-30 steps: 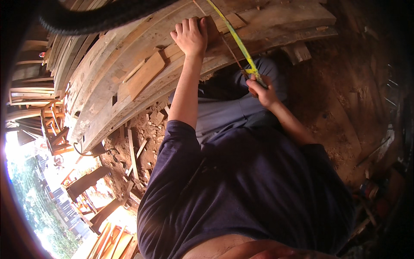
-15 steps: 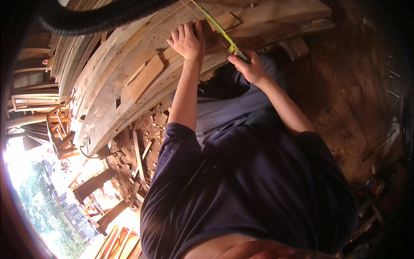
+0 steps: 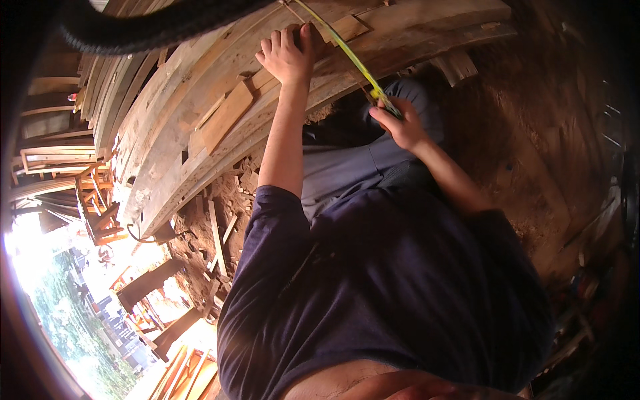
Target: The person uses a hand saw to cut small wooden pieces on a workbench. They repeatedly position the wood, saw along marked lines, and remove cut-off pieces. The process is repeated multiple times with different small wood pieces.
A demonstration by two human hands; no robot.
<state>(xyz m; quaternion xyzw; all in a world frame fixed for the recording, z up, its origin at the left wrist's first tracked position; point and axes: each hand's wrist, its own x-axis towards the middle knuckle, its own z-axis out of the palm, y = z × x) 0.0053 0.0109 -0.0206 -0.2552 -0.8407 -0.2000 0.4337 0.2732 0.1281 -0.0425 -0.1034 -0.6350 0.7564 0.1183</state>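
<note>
In my right hand [image 3: 402, 125] is the handle of a hacksaw-like saw [image 3: 347, 52] with a slim yellow-green frame and a thin blade. It slants up and left from my closed fingers, and its far end runs to the top edge of the view. My left hand [image 3: 288, 55], fingers curled, grips a small dark-brown piece of wood [image 3: 321, 47] on the stacked boards. The saw blade passes just right of that hand; where its teeth meet the wood is hidden.
Long curved boards [image 3: 160, 153] are stacked ahead and left, with a loose flat offcut [image 3: 228, 117] on top. Wood scraps [image 3: 217, 233] litter the ground at left, near a wooden frame [image 3: 97, 207]. A black curved bar [image 3: 153, 37] crosses the upper left.
My right hand has drawn the saw back toward me, down and slightly right. My left hand stays nearly in place on the piece of wood.
</note>
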